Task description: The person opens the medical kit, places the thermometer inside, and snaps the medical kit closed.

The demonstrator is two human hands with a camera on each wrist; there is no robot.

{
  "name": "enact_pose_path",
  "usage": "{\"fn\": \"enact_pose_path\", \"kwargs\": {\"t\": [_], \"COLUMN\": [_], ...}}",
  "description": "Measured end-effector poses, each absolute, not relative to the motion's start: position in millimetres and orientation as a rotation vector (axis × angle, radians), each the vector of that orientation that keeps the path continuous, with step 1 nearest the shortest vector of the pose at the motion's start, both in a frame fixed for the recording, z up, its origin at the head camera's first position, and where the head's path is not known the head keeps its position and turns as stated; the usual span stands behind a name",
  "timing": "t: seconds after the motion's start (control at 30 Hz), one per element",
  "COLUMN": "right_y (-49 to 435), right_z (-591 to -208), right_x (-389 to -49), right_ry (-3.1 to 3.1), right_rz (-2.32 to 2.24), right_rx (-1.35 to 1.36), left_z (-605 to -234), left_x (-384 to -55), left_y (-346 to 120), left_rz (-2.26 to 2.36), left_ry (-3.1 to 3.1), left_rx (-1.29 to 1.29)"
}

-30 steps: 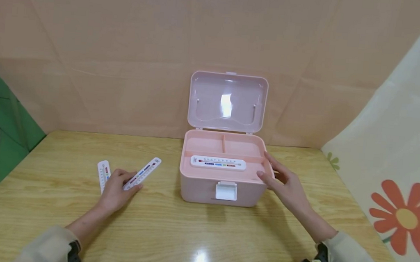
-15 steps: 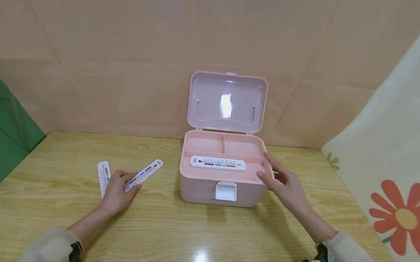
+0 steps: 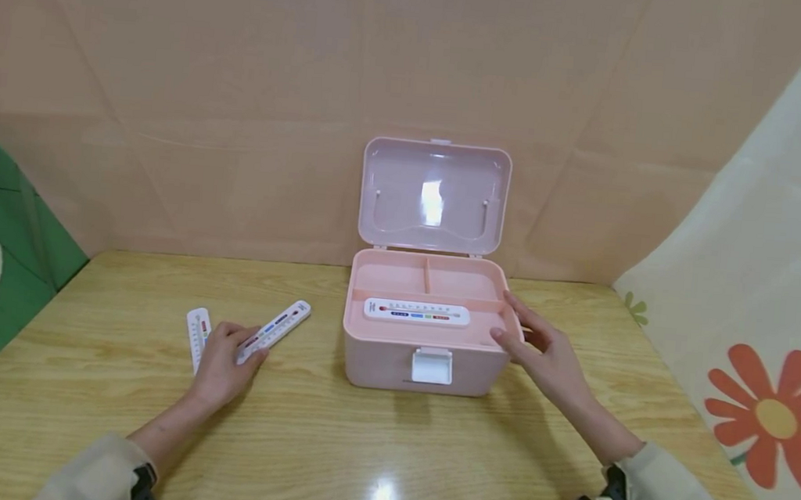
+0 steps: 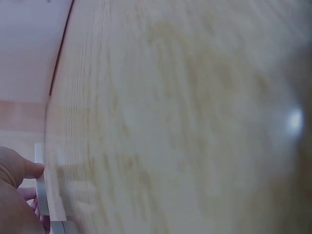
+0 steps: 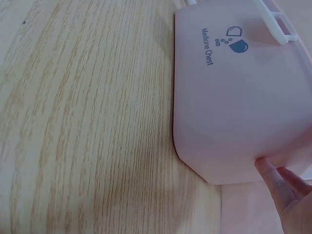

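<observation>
My left hand (image 3: pixel 225 366) pinches a white strip thermometer (image 3: pixel 274 333), its free end angled up and right over the wooden table. A second thermometer (image 3: pixel 197 336) lies just left of that hand, its lower part hidden behind the fingers. On the right stands a pink medicine chest (image 5: pixel 234 107) with its lid (image 3: pixel 435 196) raised. Another thermometer (image 3: pixel 417 312) lies lengthwise in the front compartment of the chest's tray (image 3: pixel 436 334). My right hand (image 3: pixel 541 351) holds the chest's right side, thumb at the tray rim and fingers along the outer wall (image 5: pixel 219 126).
Two smaller compartments (image 3: pixel 392 270) sit behind the front one, split by a divider. A white latch (image 3: pixel 431 365) hangs open at the chest's front. Beige cloth (image 3: pixel 242 112) rises behind the table (image 3: pixel 286 445), and a flower-print cloth (image 3: pixel 776 417) slopes along the right.
The thermometer in my left hand turns and tilts slightly while the hand stays in nearly the same place. My right hand and the chest keep their positions.
</observation>
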State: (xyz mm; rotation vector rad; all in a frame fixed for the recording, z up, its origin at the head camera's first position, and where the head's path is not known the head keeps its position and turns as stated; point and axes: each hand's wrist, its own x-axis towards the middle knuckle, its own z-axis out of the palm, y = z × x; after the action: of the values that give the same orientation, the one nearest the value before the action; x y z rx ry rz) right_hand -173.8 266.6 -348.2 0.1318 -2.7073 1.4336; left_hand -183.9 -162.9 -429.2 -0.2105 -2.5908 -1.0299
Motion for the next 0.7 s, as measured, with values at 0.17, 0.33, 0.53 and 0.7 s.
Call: {"fn": "enact_pose_path", "kwargs": {"t": [0.17,0.33,0.53,0.7], "right_y": [266.8,266.9,267.0,266.8], "right_z": [-348.3,-348.1,-348.3,-348.4], "right_x": [-173.6,-173.9,-174.3,-174.6], "right_ry": [-2.706,-2.700,-2.703,-2.706], "right_rz": [1.435,1.440,1.435,1.430], "right_rx": [0.131,0.134,0.136,0.144], "left_z": [-428.2,-424.6,-416.7,-408.6], "left_x": [-184.5,-183.6,-179.8,-177.5], "left_y": [-162.5,-161.6,-161.0,-162.2], "left_rz": [-1.039,-1.050,-1.035,-1.022], "left_ry": [-2.573,-2.555,-2.514,-2.526], "left_rx": [-0.225,-0.248,-0.275,-0.285]}}
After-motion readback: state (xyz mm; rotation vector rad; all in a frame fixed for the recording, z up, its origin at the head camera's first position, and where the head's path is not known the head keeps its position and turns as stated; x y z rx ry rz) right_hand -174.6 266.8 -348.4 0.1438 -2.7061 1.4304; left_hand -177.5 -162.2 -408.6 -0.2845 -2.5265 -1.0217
